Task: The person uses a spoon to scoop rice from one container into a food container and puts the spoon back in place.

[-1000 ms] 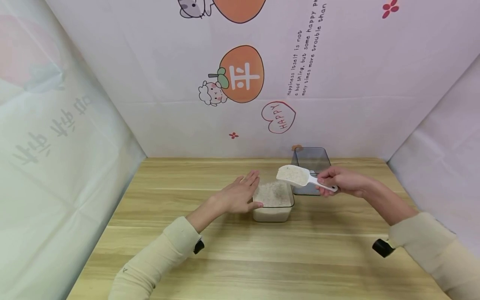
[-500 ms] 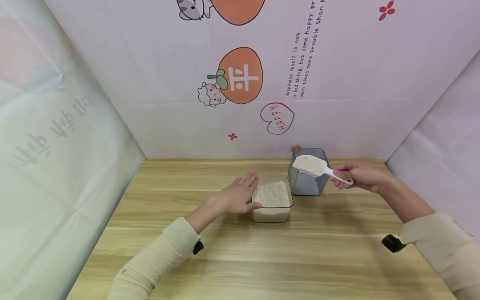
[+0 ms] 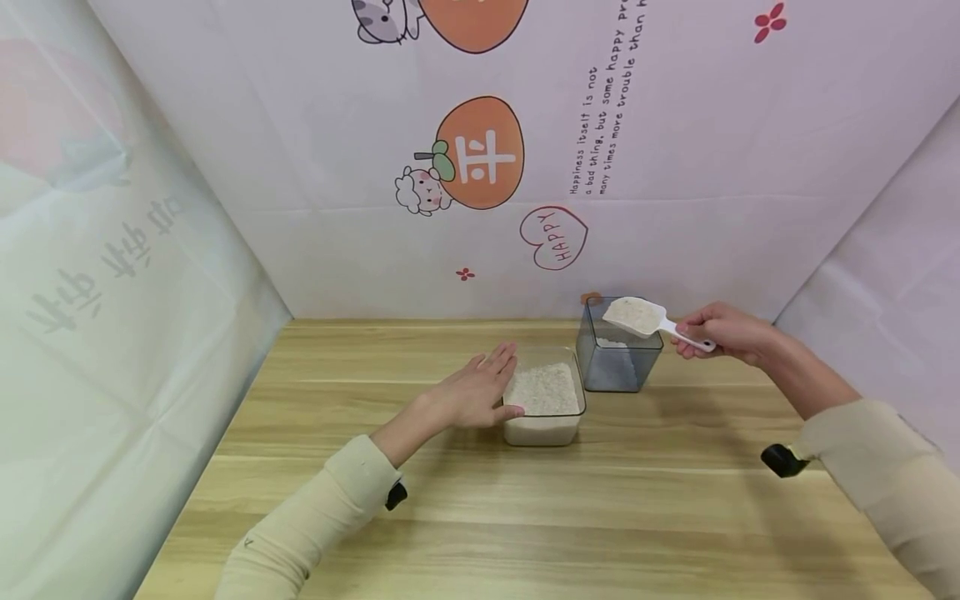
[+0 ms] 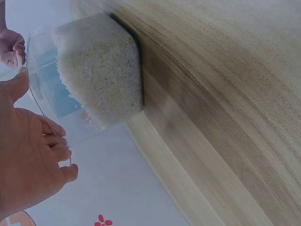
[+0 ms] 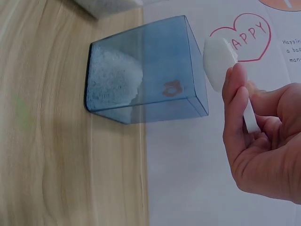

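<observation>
My right hand (image 3: pixel 723 329) pinches the handle of a white scoop (image 3: pixel 669 323) heaped with rice. The scoop is over the mouth of a blue-tinted clear container (image 3: pixel 617 367), which has white rice in its lower part. In the right wrist view the scoop's back (image 5: pixel 218 63) shows just beyond the container's rim. My left hand (image 3: pixel 476 392) rests on the left rim of a clear container (image 3: pixel 543 429) of rice, fingers extended along it and thumb at the near corner. The left wrist view shows rice (image 4: pixel 101 66) behind its clear wall, with the fingertips (image 4: pixel 61 153) at the rim.
Both containers stand side by side on a wood-grain table (image 3: pixel 480 517), the blue one farther back near the printed backdrop (image 3: pixel 360 250). White sheets hang at the left (image 3: pixel 112 333) and right (image 3: pixel 885 275).
My right hand has moved the full scoop right and back, from above the clear container to above the blue-tinted one. The left hand has stayed on the clear container's rim.
</observation>
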`<state>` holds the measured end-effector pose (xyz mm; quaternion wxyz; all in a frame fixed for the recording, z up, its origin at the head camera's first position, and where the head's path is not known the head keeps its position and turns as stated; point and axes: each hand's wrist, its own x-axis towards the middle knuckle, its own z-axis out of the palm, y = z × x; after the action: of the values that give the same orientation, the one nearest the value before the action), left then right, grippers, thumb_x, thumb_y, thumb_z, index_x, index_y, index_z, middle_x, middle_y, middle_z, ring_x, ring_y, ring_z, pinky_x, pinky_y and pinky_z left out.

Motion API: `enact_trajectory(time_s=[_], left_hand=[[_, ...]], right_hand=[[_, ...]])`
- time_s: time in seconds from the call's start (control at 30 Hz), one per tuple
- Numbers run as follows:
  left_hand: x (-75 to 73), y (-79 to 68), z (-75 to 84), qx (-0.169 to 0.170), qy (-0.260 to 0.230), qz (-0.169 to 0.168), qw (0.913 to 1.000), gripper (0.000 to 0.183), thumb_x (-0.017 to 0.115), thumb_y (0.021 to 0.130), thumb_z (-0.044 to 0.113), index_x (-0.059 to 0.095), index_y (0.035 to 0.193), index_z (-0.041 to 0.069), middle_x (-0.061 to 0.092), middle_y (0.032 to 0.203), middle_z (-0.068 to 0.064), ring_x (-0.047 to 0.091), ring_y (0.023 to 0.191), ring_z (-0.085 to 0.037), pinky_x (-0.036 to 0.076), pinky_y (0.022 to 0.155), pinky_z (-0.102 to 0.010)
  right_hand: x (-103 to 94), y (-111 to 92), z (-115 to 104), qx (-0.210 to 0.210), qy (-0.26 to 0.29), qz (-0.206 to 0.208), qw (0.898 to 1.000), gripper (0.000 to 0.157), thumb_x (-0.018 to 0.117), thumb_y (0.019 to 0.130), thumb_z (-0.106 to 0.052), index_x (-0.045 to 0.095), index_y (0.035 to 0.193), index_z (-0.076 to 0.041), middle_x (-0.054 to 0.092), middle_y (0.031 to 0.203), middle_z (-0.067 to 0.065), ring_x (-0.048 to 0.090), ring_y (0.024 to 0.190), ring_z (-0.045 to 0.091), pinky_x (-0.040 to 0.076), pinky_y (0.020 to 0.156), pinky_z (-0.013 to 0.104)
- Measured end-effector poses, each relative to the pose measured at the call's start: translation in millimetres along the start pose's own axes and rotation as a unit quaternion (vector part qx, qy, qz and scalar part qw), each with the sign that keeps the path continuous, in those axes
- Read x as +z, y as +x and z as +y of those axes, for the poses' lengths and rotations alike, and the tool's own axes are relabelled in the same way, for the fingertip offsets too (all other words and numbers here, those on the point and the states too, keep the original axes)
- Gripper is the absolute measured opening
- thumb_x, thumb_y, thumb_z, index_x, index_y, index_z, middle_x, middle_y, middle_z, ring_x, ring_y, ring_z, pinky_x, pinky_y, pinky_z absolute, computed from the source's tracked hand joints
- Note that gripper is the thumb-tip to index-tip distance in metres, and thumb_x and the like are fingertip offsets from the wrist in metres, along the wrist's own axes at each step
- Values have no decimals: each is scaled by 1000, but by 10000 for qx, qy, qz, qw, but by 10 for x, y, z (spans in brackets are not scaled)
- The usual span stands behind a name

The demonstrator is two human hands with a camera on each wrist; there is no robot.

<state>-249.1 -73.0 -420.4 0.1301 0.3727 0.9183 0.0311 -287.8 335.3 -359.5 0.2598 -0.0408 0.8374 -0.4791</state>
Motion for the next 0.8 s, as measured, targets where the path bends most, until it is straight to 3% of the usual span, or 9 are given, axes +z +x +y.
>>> enact_trajectory(time_s=[0.47,0.8], left_hand=[[1,-7,12,5,-6,68,10000,87,40,102,58,12,158,-2,-8,168,-12,-5,157,-25,12,127,-48],[1,-10,3,-3,-46,72,10000,88,40,102,59,10,159,-1,-7,168,-12,-4,157,-25,13,127,-48]], right_hand=[[80,126,-112,-181,-1072,176,9939,31,48,103,-7,60,109,21,70,79,0,65,70,3,56,65,20],[161,154,-191,-99,-1531,572,9865,31,49,102,-5,60,108,23,70,74,0,67,67,7,57,62,20]])
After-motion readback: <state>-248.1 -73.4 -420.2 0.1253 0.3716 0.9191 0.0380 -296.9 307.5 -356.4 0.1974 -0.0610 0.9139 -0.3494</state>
